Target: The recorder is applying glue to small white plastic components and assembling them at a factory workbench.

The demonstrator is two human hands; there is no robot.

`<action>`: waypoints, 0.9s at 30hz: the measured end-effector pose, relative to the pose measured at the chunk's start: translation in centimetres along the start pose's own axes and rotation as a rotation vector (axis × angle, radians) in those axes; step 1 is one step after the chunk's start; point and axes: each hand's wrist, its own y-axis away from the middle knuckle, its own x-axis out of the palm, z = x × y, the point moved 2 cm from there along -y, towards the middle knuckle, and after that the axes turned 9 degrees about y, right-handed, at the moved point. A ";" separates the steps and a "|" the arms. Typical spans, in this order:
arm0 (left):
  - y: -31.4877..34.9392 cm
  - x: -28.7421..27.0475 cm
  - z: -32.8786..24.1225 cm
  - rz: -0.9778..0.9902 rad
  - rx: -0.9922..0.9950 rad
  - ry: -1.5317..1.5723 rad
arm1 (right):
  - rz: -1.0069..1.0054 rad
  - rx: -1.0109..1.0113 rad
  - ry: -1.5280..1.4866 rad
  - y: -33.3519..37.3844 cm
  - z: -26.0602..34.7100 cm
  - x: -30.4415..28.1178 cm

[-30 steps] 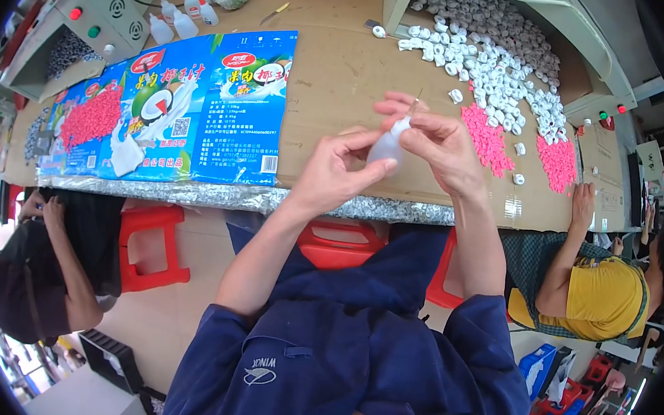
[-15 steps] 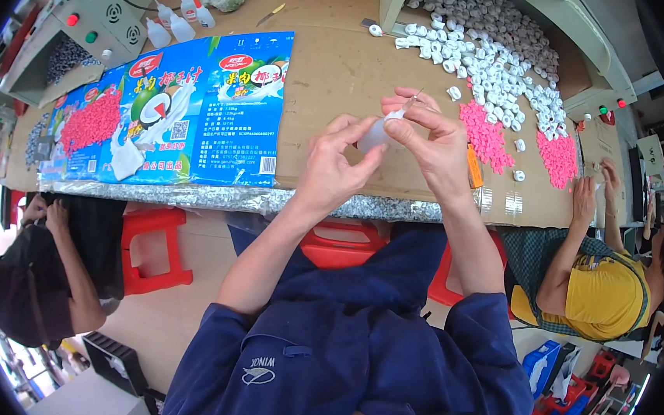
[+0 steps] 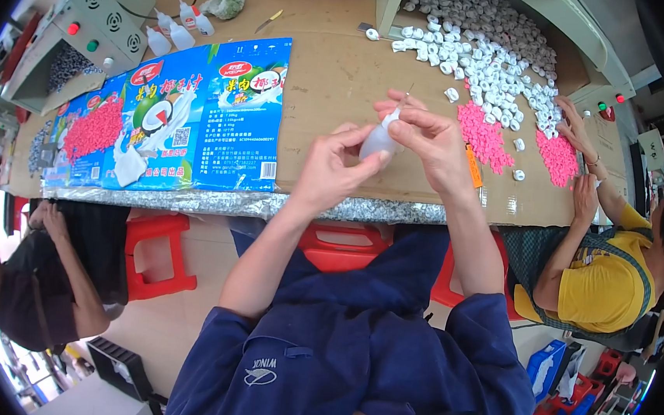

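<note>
Above the cardboard-covered bench, in front of me, I hold a small translucent white squeeze bottle [image 3: 378, 143], tilted with its top up and to the right. My left hand [image 3: 329, 164] is closed round the bottle's body, thumb on the near side. With thumb and fingers my right hand [image 3: 438, 147] pinches the white nozzle cap [image 3: 390, 118] at the bottle's neck. A thin needle-like tip [image 3: 406, 97] sticks up past the right fingers. Part of the cap is hidden by those fingers.
White ring-like parts [image 3: 505, 88] spread at the far right beside pink piles [image 3: 484, 137]. An orange strip [image 3: 473, 165] lies nearby. Left are a blue printed sheet [image 3: 237, 122] with pink pieces [image 3: 92, 130], more bottles [image 3: 180, 36] and a machine [image 3: 101, 21]. Co-workers sit on both sides.
The bottle stands more upright, its body and needle tip showing more clearly between my hands. On the right, a co-worker's hand has reached into the white parts.
</note>
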 end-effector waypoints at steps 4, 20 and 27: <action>0.4 0.1 -0.8 0.258 -0.398 0.623 | 0.346 0.148 -0.625 -0.2 0.2 -0.3; 0.4 1.8 -0.8 -0.227 -0.003 -0.468 | -0.170 0.024 0.078 1.0 0.8 1.3; 0.8 1.1 0.4 0.246 -0.366 0.553 | 0.359 0.155 -0.737 0.7 -0.2 -0.2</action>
